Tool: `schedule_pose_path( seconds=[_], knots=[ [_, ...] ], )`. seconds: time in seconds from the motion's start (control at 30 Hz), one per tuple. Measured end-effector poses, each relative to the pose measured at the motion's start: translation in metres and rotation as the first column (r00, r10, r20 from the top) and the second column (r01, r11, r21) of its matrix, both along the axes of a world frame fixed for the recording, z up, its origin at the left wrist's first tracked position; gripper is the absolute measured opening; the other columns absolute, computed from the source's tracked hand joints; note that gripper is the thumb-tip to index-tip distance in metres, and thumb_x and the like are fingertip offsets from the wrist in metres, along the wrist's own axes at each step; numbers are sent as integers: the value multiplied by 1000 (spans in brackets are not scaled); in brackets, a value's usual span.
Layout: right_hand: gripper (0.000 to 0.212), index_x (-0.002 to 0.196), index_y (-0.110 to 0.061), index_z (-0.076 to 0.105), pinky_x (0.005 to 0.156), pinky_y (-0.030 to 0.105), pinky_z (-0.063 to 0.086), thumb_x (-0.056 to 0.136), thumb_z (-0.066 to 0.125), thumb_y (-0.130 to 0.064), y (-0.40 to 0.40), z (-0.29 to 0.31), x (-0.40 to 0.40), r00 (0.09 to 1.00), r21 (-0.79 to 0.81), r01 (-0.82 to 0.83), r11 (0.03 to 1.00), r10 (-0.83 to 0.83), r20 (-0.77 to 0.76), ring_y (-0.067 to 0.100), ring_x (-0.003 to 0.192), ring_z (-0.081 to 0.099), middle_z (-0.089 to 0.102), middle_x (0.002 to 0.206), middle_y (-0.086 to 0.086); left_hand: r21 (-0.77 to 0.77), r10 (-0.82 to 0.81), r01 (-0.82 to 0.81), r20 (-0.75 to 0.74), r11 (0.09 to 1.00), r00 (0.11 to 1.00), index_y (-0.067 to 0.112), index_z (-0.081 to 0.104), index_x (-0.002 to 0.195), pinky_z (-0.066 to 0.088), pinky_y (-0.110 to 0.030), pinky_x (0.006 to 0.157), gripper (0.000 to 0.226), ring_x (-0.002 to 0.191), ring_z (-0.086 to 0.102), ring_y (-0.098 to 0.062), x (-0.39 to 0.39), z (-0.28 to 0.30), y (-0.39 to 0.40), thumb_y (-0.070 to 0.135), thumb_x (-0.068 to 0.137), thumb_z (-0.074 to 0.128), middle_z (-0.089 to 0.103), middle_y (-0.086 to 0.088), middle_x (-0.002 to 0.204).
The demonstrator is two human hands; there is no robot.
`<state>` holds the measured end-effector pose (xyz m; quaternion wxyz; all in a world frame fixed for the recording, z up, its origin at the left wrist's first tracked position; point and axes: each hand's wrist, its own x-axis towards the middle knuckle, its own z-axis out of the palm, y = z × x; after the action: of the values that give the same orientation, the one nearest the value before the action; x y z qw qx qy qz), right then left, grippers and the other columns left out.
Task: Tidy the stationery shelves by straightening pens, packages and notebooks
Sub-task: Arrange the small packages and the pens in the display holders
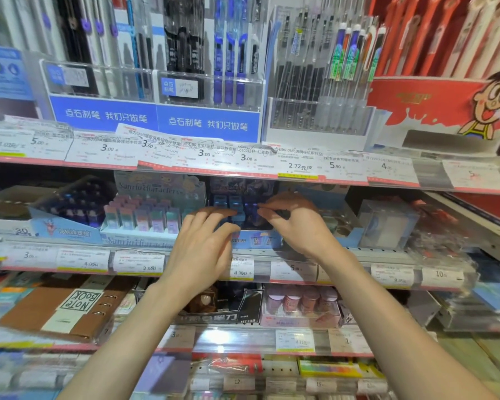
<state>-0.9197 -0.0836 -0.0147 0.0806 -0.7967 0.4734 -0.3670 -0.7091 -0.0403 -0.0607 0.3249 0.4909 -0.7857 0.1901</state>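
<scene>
On the middle shelf stands a dark display box (267, 241) with small blue and purple packages (233, 204) in rows. My left hand (205, 243) lies over the box's front left, fingers spread on the blue packages. My right hand (295, 220) reaches in from the right, thumb and fingertips pinched on a dark purple package (251, 213) in the box. To the left is a pastel Sanrio box (133, 241) of small packs. Pens (228, 67) stand in clear holders on the top shelf. A brown notebook (70, 307) lies on the lower shelf.
Price-tag strips (185, 157) run along each shelf edge. A red cartoon display (445, 105) stands at the upper right. A clear plastic box (387, 223) sits right of my hands. A pink tub box (300, 307) and a black sharpener box (231, 307) are below.
</scene>
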Motion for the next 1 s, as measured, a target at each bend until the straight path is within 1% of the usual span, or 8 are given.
schedule_pose_path(
  seconds=[0.17, 0.27, 0.43, 0.5, 0.63, 0.7, 0.83, 1.0],
  knots=[
    [19, 102, -19, 79, 91, 29, 50, 96, 63, -25, 4, 9, -2, 999, 39, -29, 999, 30, -24, 13, 97, 64, 71, 106, -3, 19, -4, 4, -4, 1000, 1000, 18, 69, 105, 35, -37, 82, 29, 100, 51, -28, 0, 0, 1, 22, 88, 45, 63, -2, 113],
    [20, 110, -18, 77, 93, 20, 46, 94, 67, -24, 5, 11, -1, 997, 17, -28, 999, 30, -74, 9, 102, 63, 69, 113, -6, 23, -3, 3, -5, 1000, 1000, 18, 68, 108, 36, -37, 84, 29, 102, 50, -28, 1, -1, 2, 21, 88, 47, 62, -2, 115],
    [20, 105, -18, 78, 82, 6, 39, 90, 71, -28, 2, 7, 5, 998, -29, -1, 1000, -1, -61, 6, 96, 61, 70, 107, -8, 36, 1, -1, 4, 999, 1000, 18, 68, 109, 35, -36, 85, 30, 103, 49, -27, 1, 0, 2, 21, 88, 47, 62, -2, 114],
    [19, 103, -17, 78, 82, 9, 41, 89, 73, -28, 2, 4, 9, 999, -49, -2, 999, 0, -49, 7, 96, 62, 70, 104, -8, 40, 6, -6, 8, 999, 1000, 18, 68, 109, 35, -36, 85, 30, 103, 49, -26, 1, 0, 2, 22, 88, 47, 62, -2, 115],
    [18, 97, -18, 79, 86, 30, 50, 87, 74, -32, 0, -4, 11, 998, -83, 26, 996, -31, -60, 15, 99, 62, 71, 101, -8, 45, 21, -21, 10, 999, 1000, 18, 68, 111, 35, -36, 85, 29, 104, 49, -27, 1, -2, 2, 19, 87, 52, 61, -2, 116],
    [16, 95, -19, 79, 88, 35, 51, 87, 74, -32, 1, -7, 10, 996, -95, 30, 995, -38, -83, 18, 100, 60, 71, 100, -6, 40, 20, -21, 10, 999, 1000, 18, 68, 111, 35, -36, 85, 29, 104, 49, -27, 0, -1, 2, 19, 86, 53, 61, -2, 115],
    [18, 95, -16, 80, 86, 27, 44, 89, 72, -30, 3, -9, 10, 987, -140, 52, 989, -72, -147, 19, 101, 57, 67, 103, -4, 33, 5, -5, 1, 999, 1000, 17, 68, 111, 37, -36, 86, 29, 106, 48, -26, 0, -2, 3, 19, 87, 52, 60, -2, 115],
    [28, 113, -19, 76, 85, 22, 41, 94, 64, -37, 9, -10, 9, 989, -66, 49, 997, -58, -134, 13, 113, 56, 66, 118, -10, 40, 11, -11, -10, 999, 1000, 18, 66, 110, 38, -37, 85, 30, 106, 49, -26, -2, -2, 4, 22, 88, 46, 60, -1, 114]
  ],
)
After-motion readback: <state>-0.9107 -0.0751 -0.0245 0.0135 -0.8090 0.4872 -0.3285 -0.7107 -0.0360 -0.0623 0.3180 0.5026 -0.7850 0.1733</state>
